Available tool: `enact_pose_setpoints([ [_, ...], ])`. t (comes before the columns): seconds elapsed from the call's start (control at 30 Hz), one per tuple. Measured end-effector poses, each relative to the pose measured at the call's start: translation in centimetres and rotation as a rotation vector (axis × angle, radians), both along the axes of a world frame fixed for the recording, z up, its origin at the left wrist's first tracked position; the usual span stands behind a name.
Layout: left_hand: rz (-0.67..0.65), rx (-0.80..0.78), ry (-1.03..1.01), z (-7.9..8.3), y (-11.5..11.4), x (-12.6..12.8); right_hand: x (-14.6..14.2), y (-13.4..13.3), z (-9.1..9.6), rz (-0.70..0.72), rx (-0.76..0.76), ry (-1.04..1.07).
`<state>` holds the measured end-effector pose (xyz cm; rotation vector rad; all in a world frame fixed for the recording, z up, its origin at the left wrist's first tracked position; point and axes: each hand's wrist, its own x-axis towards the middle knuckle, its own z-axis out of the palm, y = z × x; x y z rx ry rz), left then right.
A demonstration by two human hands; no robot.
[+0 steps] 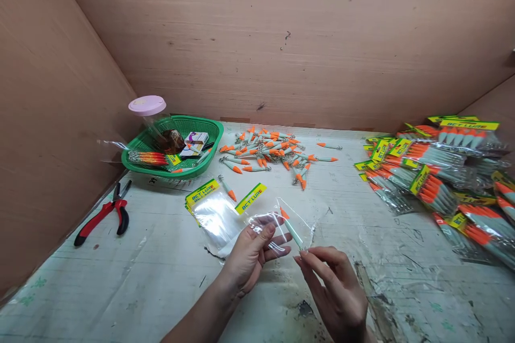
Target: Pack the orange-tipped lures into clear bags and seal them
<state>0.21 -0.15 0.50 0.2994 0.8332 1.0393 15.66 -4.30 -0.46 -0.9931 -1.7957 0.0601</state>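
Note:
My left hand (257, 249) grips a clear plastic bag (263, 209) with a yellow and green header, thumb on top and fingers spread beneath. Between the fingertips of my right hand (336, 284) is the hooked end of a fishing lure (292, 229), pale green with an orange tip. The lure points up and left at the bag's open side; I cannot tell how far inside the film it lies. A stack of flat bags (215, 220) with the same headers lies just left of my left hand. One loose lure (228, 187) rests behind that stack.
A pile of loose lures (273, 150) lies at the back middle. Many filled lure packs (434, 171) are heaped on the right. A green basket (217, 142) holds a lidded jar (147, 106), a small box and lures. Red-handled pliers (102, 217) lie at left. Wooden walls enclose the table.

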Motion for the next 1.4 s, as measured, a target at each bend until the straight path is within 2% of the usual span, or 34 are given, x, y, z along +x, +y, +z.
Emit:
enact_pose_setpoints([
  [0.17, -0.08, 0.011, -0.053, -0.3, -0.3, 0.2, -0.1, 0.0, 0.0, 0.104, -0.118, 0.074],
  [0.4, 0.0, -0.002, -0.037, -0.3, -0.3, 0.2, 0.4, -0.1, -0.4, 0.011, -0.256, 0.146],
  [0.47, 0.015, 0.016, -0.033, -0.2, -0.3, 0.1, 0.5, -0.3, -0.5, -0.054, -0.382, 0.189],
  [0.57, 0.015, 0.046, -0.024, -0.1, -0.4, 0.2, 0.3, -0.3, -0.6, -0.119, -0.68, 0.35],
  [0.67, 0.009, 0.085, -0.011, -0.2, -0.4, 0.2, 0.2, 0.2, -0.5, -0.063, -0.965, 0.569],
  [0.77, -0.019, 0.107, -0.009, -0.3, -0.5, 0.3, 0.1, 0.6, -0.4, 0.019, -1.107, 0.704],
  [0.87, -0.059, 0.092, -0.007, -0.3, -0.5, 0.3, 0.2, 0.6, -0.3, 0.058, -1.036, 0.698],
  [1.07, -0.089, 0.033, 0.017, -0.1, -0.5, 0.5, 0.2, 0.1, -0.8, 0.043, -0.512, 0.19],
  [1.13, -0.101, 0.023, 0.02, -0.1, -0.5, 0.5, 0.1, 0.0, -0.7, 0.045, -0.378, 0.065],
  [1.3, -0.101, 0.004, 0.0, 0.0, -0.5, 0.5, 0.0, 0.2, 0.0, 0.122, -0.293, -0.064],
  [1.4, -0.123, 0.006, -0.01, 0.0, -0.6, 0.6, -0.1, 0.2, 0.4, 0.065, -0.246, -0.056],
])
